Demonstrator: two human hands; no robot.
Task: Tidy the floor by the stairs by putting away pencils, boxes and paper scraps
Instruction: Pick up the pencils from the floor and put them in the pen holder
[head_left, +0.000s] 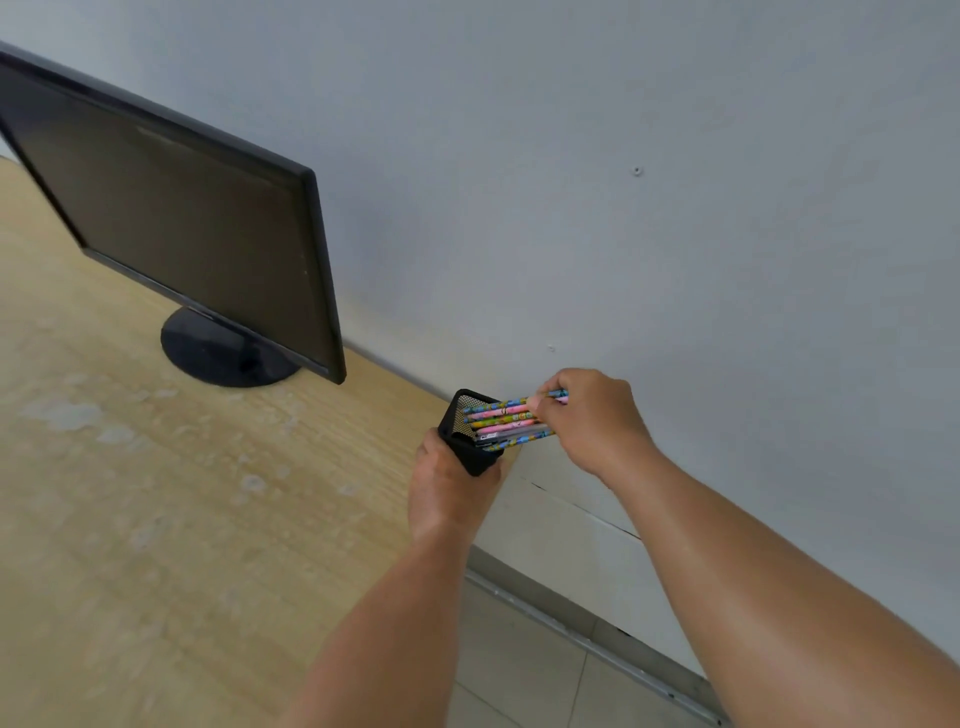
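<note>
- Pencils (511, 421): bundle of patterned ones, pink, yellow and blue, lying side by side. Long axis runs approx. left-right and rises a bit toward the right.
- Their left ends sit inside the mouth of the black mesh holder (467, 447); their right ends point at the wall (675, 182) side and are in the right grip (592, 421).
- Right grip: fingers curled, pinching the pencils' right ends, thumb side on the top one.
- Left grip (447, 488): wrapped round the holder's lower body from below/behind, fingers closed on it.
- Holder: tipped over, mouth facing right toward the pencils, not upright. It's at the far right corner of the table (156, 519), near the wall. Can't tell if it touches the table or is lifted off.
- Monitor (182, 218): dark screen, on a round base, stands on the table left of the holder, well apart.
- Tiled floor (519, 670) shows below the table's right edge, w/ a metal strip along the wall.
</note>
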